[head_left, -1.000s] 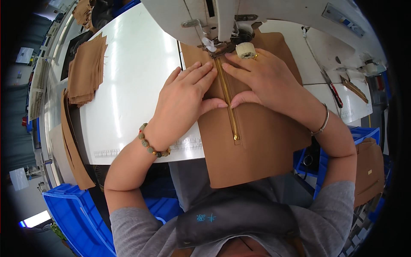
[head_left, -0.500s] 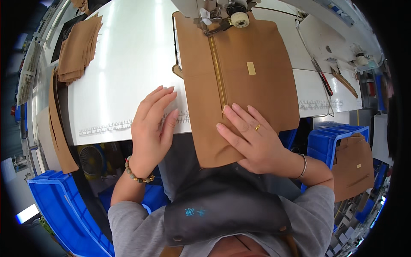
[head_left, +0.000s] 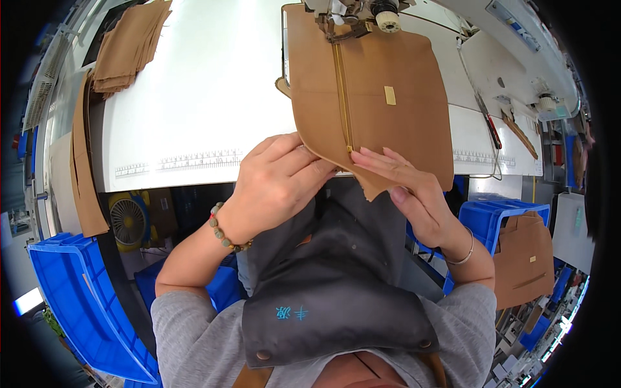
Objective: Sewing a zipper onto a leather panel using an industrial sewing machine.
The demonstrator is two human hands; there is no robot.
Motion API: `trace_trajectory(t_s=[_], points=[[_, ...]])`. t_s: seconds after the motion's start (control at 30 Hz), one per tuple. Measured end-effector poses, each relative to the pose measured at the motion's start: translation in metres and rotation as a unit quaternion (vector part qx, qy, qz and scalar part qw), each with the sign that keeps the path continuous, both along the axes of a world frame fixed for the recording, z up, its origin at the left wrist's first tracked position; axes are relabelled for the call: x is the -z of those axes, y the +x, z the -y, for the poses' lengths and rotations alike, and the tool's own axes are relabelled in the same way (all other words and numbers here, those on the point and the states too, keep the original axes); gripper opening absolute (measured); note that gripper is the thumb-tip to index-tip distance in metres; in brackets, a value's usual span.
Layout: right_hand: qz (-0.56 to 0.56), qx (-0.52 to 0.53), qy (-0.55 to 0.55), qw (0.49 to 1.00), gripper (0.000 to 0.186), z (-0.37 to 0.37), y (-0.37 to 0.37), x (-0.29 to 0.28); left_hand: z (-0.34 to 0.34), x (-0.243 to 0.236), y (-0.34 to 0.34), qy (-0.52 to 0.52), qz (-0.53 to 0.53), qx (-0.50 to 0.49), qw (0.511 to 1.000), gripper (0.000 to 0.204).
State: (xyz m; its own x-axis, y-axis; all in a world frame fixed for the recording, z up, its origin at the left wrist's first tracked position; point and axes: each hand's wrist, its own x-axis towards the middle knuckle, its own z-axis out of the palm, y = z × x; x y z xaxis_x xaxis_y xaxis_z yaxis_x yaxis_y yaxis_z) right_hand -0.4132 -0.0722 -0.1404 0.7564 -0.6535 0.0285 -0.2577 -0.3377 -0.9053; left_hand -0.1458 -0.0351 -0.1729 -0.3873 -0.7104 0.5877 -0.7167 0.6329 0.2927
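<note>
A brown panel (head_left: 401,129) lies on the white counter (head_left: 200,97), its far part under the sewing machine (head_left: 349,31) and its near edge reaching past the counter's front toward the person. Its long axis runs away from the person, from the two hands up to the machine, and its rounded side edges follow much the same line. The gold zipper (head_left: 343,97) set in it shares that direction: the far end meets the machine's foot, leaning slightly to the left, while the near end, with its small pull, points back at the person. A pale rectangular patch (head_left: 389,96) sits right of the zipper, its longer sides nearly parallel to it. The left hand (head_left: 284,174) is clamped on the panel's near left edge, which curls up there. The right hand (head_left: 411,187) lays its fingers, close together, across the near edge just beside the zipper's pull; whether its thumb pinches the folded near corner, I cannot tell. That corner turns down between the hands, its tip pointing toward the person.
</note>
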Motion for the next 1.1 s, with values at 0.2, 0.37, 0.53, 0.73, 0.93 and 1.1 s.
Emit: trace_trajectory(t_s=[0.2,0.37,0.53,0.73,0.93,1.1], points=[[0.008,-0.006,-0.001,1.000,0.049,0.002,0.000,0.002,0.002,0.004,-0.003,-0.045,0.014,-0.004,0.999,0.035],[0.030,-0.062,0.005,0.998,0.047,0.015,-0.020,-0.001,-0.011,-0.003,-0.017,0.000,0.142,-0.007,0.990,0.035],[0.079,0.381,-0.032,0.921,0.052,0.070,-0.065,0.018,-0.015,-0.006,-0.035,-0.004,0.209,-0.031,0.977,0.036],[0.211,0.164,0.381,0.885,0.046,0.110,-0.095,0.011,-0.013,-0.005,-0.036,-0.019,0.238,-0.041,0.970,0.034],[-0.105,0.157,-0.305,0.933,0.035,0.033,-0.075,0.049,-0.013,-0.005,-0.037,-0.011,0.218,-0.037,0.975,0.031],[-0.157,0.042,-0.399,0.902,0.048,0.031,-0.079,0.053,-0.013,-0.011,-0.033,0.013,0.214,-0.025,0.976,0.032]])
